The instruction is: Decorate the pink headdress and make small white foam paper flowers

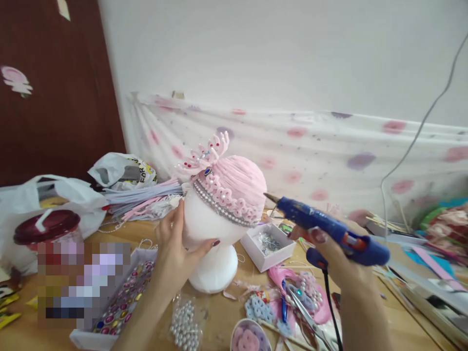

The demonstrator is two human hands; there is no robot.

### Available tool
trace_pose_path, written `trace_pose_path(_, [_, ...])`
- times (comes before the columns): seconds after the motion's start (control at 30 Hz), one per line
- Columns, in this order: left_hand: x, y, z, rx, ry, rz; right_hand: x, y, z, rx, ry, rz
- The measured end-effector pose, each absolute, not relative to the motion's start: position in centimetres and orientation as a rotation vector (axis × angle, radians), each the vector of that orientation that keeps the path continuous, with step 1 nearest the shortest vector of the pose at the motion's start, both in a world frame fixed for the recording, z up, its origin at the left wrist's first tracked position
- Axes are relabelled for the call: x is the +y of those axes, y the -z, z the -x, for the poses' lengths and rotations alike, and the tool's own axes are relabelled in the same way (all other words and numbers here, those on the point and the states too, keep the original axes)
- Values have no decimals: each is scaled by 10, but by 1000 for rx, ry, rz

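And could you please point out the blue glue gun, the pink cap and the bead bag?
Blue glue gun [334, 230], head view: middle of its body.
Pink cap [241, 179], head view: gathered crown.
Bead bag [185, 324], head view: its bead-filled middle.

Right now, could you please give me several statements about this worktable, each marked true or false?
1. A pink cap sits on the white mannequin head. True.
2. The pink cap is undecorated. False: pearly beads trim it.
3. The right hand holds the blue glue gun. True.
4. The left hand touches the mannequin head. True.
5. The glue gun is in the left hand. False: the right hand holds it.
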State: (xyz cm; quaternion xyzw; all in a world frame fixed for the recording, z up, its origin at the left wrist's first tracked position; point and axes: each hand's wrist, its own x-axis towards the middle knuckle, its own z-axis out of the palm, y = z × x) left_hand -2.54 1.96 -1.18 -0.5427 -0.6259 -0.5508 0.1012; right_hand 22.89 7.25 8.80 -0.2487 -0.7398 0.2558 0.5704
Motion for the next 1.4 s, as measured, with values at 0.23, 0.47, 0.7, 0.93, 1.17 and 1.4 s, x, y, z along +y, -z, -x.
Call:
trace_pose_path(0.23, [14, 16, 29, -1873, 1599, 1645, 63, -96, -219, -2253, 21, 320])
trace_pose_path(0.47, [12, 13, 29, -1905, 1607, 1667, 60, -97, -215, -2292, 59, 315])
trace_pose_path(0.7, [12, 14, 30, -1914, 1604, 1670, 59, -97, -214, -2297, 83, 340])
trace_pose_path(0.93, [11, 13, 30, -1915, 1578, 1667, 58, -95, -216, -2322, 42, 378])
trace_pose_path(1.17, [11, 15, 30, -1886, 1557, 1643, 52, -99, -215, -2339, -27, 415])
trace_pose_path(1.4, [3, 17, 33, -1898, 1424, 1670, 77, -77, -214, -1723, -939, 384])
